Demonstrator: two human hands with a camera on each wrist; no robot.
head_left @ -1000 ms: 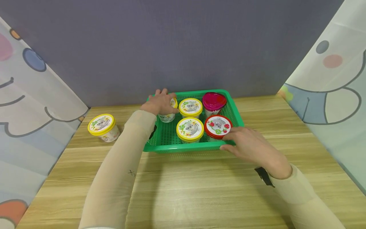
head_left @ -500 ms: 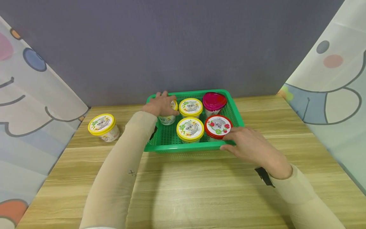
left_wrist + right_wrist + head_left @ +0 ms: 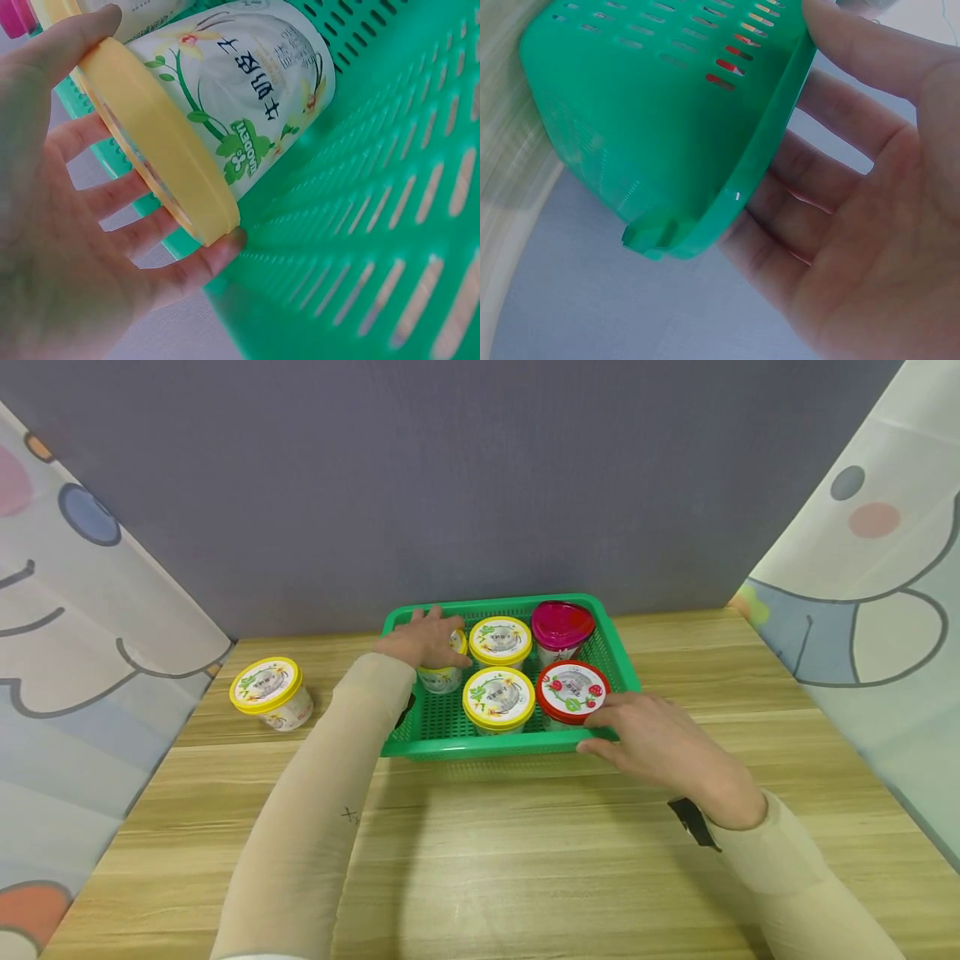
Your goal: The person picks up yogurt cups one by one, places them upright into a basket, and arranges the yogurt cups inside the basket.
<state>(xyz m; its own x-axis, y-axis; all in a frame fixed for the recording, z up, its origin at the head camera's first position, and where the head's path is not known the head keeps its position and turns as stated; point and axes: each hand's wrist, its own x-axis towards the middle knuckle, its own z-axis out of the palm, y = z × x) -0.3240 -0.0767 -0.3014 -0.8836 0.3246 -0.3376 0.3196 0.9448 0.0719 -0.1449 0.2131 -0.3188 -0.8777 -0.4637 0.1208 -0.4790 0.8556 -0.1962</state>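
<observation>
In the head view a green plastic basket (image 3: 450, 747) stands on the table with several lidded paper cups inside. My left hand (image 3: 426, 639) holds a yellow-lidded paper cup (image 3: 255, 90) by its lid at the basket's back left. The thumb and little finger lie on opposite sides of that lid. Two other yellow-lidded cups (image 3: 500, 641) stand to its right. A red-lidded cup with strawberries on the lid (image 3: 573, 691) and a magenta-lidded cup (image 3: 562, 627) are at the basket's right. My right hand (image 3: 660, 739) grips the front right rim, thumb outside, beside the red lid.
Another yellow-lidded cup (image 3: 272, 693) stands on the wooden table (image 3: 480, 860), left of the basket and beyond my left forearm. A grey panel (image 3: 480, 485) rises behind the basket. Cartoon-printed cloths (image 3: 877, 568) hang at both sides.
My left hand and the yellow-lidded cup it holds have shifted slightly toward the basket's front and a little right. The right hand and the other cups have stayed in place.
</observation>
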